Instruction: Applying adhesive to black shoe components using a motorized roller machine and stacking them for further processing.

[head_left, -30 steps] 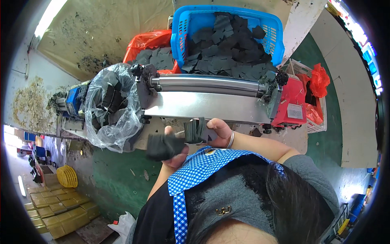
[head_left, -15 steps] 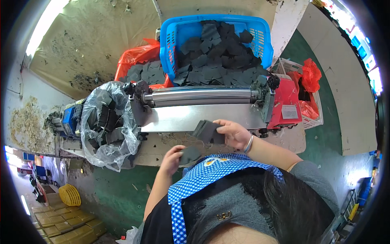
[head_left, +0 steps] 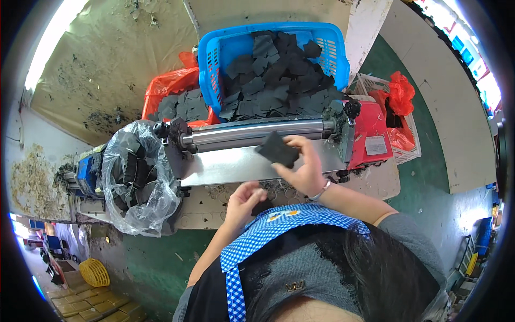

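My right hand (head_left: 307,167) pinches a dark, flat square piece (head_left: 279,149) between thumb and fingers, tilted above the shiny metal plate (head_left: 228,165) of a roller machine. Whether it is one piece or a thin stack, I cannot tell. Close to my apron, my left hand (head_left: 244,203) is closed, thumb against fingers, with dark flat pieces (head_left: 262,206) partly hidden behind it. Beyond the plate lie the machine's steel rollers (head_left: 257,132). Behind them a blue basket (head_left: 205,70) holds a heap of similar dark pieces (head_left: 276,80).
Left of the machine, a clear plastic bag (head_left: 144,214) holds dark chunks. A red bag (head_left: 167,85) with dark pieces lies beside the basket. The machine's red housing (head_left: 370,131) is at the right, before a white crate (head_left: 412,140) with red bags.
My right hand has moved up and forward over the metal plate with its dark piece. My left hand has shifted slightly right and forward, and its pieces are now more hidden.
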Tool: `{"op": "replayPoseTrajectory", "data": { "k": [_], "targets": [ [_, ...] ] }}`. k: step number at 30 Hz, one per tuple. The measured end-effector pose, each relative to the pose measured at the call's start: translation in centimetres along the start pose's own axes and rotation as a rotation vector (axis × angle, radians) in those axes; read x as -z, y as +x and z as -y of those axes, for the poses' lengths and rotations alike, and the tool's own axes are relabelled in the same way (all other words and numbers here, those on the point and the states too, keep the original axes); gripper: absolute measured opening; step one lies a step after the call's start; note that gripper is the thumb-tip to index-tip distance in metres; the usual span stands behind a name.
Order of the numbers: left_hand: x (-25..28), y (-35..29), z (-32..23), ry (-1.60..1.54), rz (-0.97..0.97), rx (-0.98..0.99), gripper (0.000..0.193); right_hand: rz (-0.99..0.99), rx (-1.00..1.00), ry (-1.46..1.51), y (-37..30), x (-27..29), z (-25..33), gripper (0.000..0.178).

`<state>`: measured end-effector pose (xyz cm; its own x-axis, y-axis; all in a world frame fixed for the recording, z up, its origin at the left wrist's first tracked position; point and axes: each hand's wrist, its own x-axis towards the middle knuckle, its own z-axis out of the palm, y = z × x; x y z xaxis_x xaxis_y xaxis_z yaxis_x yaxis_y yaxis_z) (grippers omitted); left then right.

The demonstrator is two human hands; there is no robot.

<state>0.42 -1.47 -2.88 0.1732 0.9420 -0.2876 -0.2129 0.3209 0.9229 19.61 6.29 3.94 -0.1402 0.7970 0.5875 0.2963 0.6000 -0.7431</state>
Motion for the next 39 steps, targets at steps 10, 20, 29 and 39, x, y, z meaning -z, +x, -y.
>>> {"op": "replayPoseTrajectory", "data": {
  "k": [10,20,29,39],
  "targets": [
    [-2.1,0.9,-7.0,-0.524,-0.096,-0.215,0.028,0.359,-0.035,0.264,0.3,-3.2,2.0,0.043],
    [-1.1,1.8,-4.1,-0.3,-0.272,-0.315,0.024,0.429,-0.573,0.292,-0.6,-4.1,1.0,0.025],
    [1.4,1.2,-4.6,-0.443,-0.272,-0.161,0.02,0.532,-1.122,0.466,-0.7,-4.9,-2.2,0.02],
    [1.0,1.5,-2.9,-0.139,-0.466,-0.301,0.028,0.408,-1.032,0.517,1.0,-5.3,-2.4,0.021]
  ]
}}
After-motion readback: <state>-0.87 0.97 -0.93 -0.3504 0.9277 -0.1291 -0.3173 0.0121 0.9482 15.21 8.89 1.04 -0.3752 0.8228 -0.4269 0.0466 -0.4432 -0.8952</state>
